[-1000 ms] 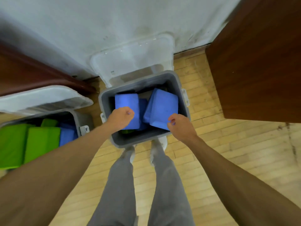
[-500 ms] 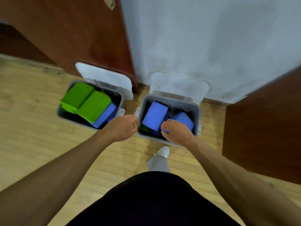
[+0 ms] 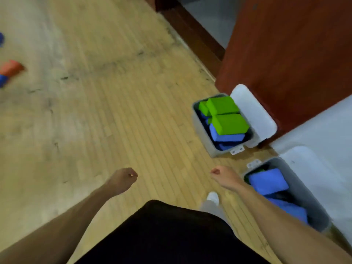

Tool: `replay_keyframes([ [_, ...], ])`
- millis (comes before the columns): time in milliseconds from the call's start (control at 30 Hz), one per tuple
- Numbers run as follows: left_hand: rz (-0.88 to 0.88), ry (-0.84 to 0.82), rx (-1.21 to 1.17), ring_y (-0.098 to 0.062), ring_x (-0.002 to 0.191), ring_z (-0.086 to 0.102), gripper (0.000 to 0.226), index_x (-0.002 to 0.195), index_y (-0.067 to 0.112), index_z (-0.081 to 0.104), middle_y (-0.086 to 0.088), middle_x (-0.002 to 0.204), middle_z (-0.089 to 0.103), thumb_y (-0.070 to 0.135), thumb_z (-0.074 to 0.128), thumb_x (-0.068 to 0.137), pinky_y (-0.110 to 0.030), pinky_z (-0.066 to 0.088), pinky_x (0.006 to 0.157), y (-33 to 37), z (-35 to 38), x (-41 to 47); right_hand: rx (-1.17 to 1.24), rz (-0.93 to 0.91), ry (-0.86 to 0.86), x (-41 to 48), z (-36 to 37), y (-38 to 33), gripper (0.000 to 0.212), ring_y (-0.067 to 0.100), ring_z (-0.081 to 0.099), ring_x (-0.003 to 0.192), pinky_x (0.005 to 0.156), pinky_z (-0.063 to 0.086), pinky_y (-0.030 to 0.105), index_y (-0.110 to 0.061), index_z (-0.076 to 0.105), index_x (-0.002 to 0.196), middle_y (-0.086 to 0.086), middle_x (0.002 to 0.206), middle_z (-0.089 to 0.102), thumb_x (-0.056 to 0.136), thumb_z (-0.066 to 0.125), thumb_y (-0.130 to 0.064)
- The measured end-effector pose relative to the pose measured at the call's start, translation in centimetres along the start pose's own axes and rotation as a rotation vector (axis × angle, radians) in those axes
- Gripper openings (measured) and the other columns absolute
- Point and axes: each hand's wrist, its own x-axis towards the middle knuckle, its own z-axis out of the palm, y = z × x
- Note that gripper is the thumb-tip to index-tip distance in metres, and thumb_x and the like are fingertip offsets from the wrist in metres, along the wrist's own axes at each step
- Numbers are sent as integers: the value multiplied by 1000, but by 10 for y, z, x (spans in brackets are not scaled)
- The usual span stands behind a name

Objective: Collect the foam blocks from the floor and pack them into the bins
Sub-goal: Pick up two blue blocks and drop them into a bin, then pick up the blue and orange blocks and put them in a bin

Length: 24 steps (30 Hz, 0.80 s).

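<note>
Left hand (image 3: pixel 123 181), right hand (image 3: pixel 223 176) fisted, empty; bins (image 3: pixel 202 134) at right.

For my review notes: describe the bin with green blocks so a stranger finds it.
Find the red-brown wooden panel at right; two grey bins stand near its foot. Take the farther bin: bright green blocks top its blue ones, while the nearer bin shows mostly blue.

A single wide-angle camera, worn on the head, looks steeply down from standing height across the wooden floor (image 3: pixel 114 121). The left hand (image 3: pixel 123 180) and right hand (image 3: pixel 222 176) sit near, two bins (image 3: pixel 201 130) right, loose blocks (image 3: pixel 11 67) far left.
</note>
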Motion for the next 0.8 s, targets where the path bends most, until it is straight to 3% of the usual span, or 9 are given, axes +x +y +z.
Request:
replay_keyframes([
  [200, -385, 257, -683, -24, 91, 62, 23, 113, 7, 61, -10, 100, 64, 20, 48, 99, -34, 48, 81, -152, -27, -60, -79, -138, -142, 39, 58, -159, 10, 16, 66, 85, 69, 48, 25, -21, 61, 97, 0, 97, 67, 92, 57, -28],
  [367, -558, 333, -1011, -26, 91, 63, 22, 111, 8, 60, -13, 100, 64, 21, 45, 100, -34, 49, 79, -223, -27, -65, -160, -107, -310, 82, 121, -256, 10, 15, 64, 76, 69, 50, 27, -15, 65, 93, 4, 94, 68, 90, 55, -19],
  [500, -691, 370, -1154, -28, 92, 62, 22, 109, 7, 61, -15, 101, 63, 21, 46, 100, -35, 49, 79, -276, -62, -47, -201, -83, -378, 134, 175, -339, 12, 15, 62, 71, 64, 49, 27, -12, 64, 88, 3, 85, 66, 89, 53, -14],
  [633, -805, 352, -1181, -27, 93, 63, 23, 109, 9, 61, -13, 101, 64, 23, 46, 100, -37, 50, 83, -333, -146, -19, -229, -65, -470, 180, 209, -446, 14, 17, 60, 71, 63, 46, 27, -11, 64, 83, 3, 79, 64, 90, 52, -14],
  [800, -743, 527, -1204, -25, 92, 63, 22, 103, 13, 63, -12, 98, 65, 21, 42, 101, -39, 50, 85, -391, -281, 21, -270, -146, -492, 237, 235, -596, 16, 17, 62, 70, 64, 47, 28, -9, 66, 85, 5, 83, 66, 90, 52, -14],
])
